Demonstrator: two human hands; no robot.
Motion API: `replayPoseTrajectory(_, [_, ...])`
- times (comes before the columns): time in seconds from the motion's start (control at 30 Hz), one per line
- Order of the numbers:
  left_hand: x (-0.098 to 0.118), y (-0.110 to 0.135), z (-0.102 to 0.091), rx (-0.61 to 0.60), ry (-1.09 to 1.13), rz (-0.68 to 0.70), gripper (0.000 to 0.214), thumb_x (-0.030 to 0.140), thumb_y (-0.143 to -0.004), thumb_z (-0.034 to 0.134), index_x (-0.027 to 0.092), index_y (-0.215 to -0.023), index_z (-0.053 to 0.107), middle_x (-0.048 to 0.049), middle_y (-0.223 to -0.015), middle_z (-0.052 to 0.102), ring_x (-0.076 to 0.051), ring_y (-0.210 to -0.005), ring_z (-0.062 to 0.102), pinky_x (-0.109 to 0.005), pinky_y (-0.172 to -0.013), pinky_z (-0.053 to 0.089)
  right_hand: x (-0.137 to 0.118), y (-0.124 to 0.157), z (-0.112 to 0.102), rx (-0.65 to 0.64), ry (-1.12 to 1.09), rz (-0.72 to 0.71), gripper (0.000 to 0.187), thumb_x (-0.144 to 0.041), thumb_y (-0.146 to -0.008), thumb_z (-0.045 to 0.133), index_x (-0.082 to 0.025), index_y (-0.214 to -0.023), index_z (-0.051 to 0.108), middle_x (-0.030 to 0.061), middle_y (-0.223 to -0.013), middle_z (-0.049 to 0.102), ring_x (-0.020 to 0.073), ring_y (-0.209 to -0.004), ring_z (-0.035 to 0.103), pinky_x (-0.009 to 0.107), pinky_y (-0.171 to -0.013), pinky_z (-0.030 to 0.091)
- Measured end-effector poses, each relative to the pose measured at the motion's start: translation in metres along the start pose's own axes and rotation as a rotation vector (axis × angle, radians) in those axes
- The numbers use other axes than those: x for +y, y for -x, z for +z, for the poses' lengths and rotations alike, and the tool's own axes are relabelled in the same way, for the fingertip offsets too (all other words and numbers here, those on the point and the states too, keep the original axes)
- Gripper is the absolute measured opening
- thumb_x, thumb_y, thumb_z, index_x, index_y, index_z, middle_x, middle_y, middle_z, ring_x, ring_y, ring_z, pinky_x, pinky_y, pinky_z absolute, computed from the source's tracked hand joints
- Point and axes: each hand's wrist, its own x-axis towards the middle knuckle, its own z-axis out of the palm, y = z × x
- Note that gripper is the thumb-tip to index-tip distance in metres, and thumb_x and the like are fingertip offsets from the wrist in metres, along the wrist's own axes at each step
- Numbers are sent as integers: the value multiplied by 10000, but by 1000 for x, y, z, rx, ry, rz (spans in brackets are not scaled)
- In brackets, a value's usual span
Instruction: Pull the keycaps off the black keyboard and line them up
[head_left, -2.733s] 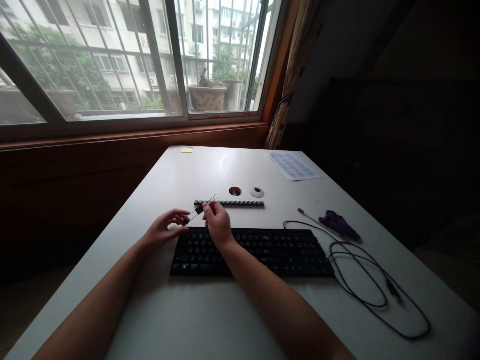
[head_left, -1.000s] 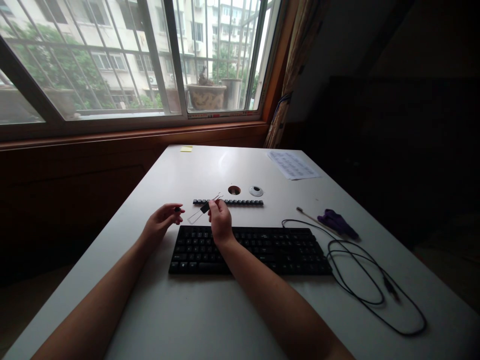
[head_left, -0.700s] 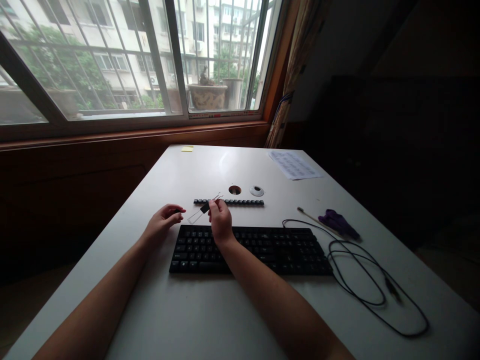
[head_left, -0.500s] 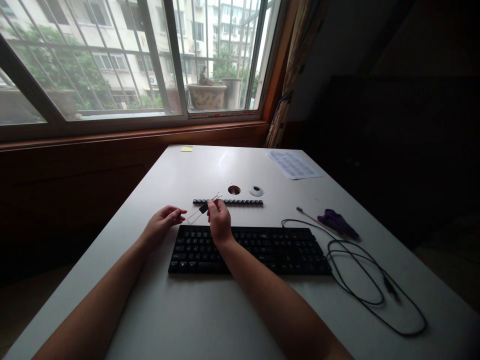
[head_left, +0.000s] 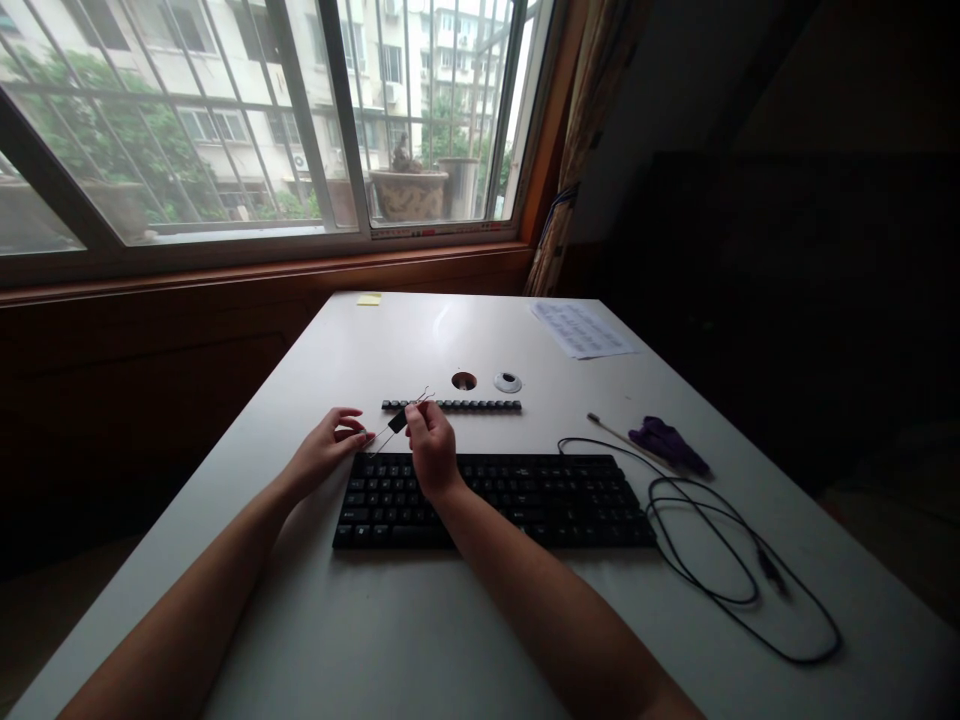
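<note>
In the head view my right hand (head_left: 433,445) is closed round the dark handle of a wire keycap puller (head_left: 397,420), above the far edge of a black keyboard (head_left: 495,500). One pair of the puller's wires points down and left, the other up and right. My left hand (head_left: 334,440) is by the keyboard's far left corner, thumb and index finger pinched at the puller's lower wires. What sits in that pinch is too small to make out. Beyond my right hand lies a row of black keycaps (head_left: 480,406), partly hidden by it.
Right of the keyboard, its coiled cable (head_left: 742,520) spreads over the white table (head_left: 375,640). A purple cloth (head_left: 667,445) and a thin brush (head_left: 622,435) lie behind it. Farther back are a round cable hole (head_left: 464,382), its white cover (head_left: 508,382), printed papers (head_left: 583,330) and a yellow note (head_left: 369,299).
My left fingertips have come together with the puller's lower wires, which were apart from them before. The puller has tipped slightly more upright in my right hand. The view has shifted a little.
</note>
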Motion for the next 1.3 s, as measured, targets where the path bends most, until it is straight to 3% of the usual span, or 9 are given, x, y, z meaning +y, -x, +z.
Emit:
replayPoseTrajectory(0.2, [-12,-21,6,-4,-186,120,451,415,-781,701,207,-1153,552,-66,-967,705,-233,-897,669,-378,-785,535,-1,-2,1,18,-55,11,282,-444,-909,503,-222,-736,523,-46,-612,509,124,-570,463,234,-554,382])
replayPoseTrajectory(0.33, [-13,-32,8,-5,-213,101,412,399,-773,699,209,-1107,550,-57,-963,729,-209,-814,682,-355,-754,543,-2,-5,-2,23,-92,31,284,-440,-900,510,-220,-720,518,-51,-587,502,120,-539,445,237,-534,369])
replayPoseTrajectory(0.57, [-15,-40,5,16,-262,113,388,404,-754,714,202,-1055,574,-53,-945,738,-209,-823,694,-360,-782,553,-4,-3,-28,-12,-41,38,279,-445,-890,530,-219,-726,541,-42,-590,496,122,-545,441,245,-523,360])
replayPoseTrajectory(0.8, [-17,-42,10,45,-314,208,280,353,-787,690,202,-1013,624,-52,-954,732,-209,-865,693,-342,-768,566,-4,2,-58,-12,-79,84,285,-441,-885,541,-218,-713,506,-49,-582,465,111,-520,407,244,-487,328])
replayPoseTrajectory(1.0, [-21,-42,9,61,-336,319,260,357,-813,688,197,-1017,663,-73,-1037,652,-202,-878,683,-316,-699,585,-3,6,-61,-45,-79,74,269,-432,-895,544,-212,-740,527,-47,-592,461,106,-517,397,244,-480,310])
replayPoseTrajectory(1.3, [-19,-34,7,62,-486,477,204,328,-907,596,217,-1021,724,-52,-913,617,-146,-736,647,-279,-701,574,-7,10,-62,-73,-62,61,257,-420,-900,540,-209,-752,544,-48,-591,445,110,-531,398,245,-493,311])
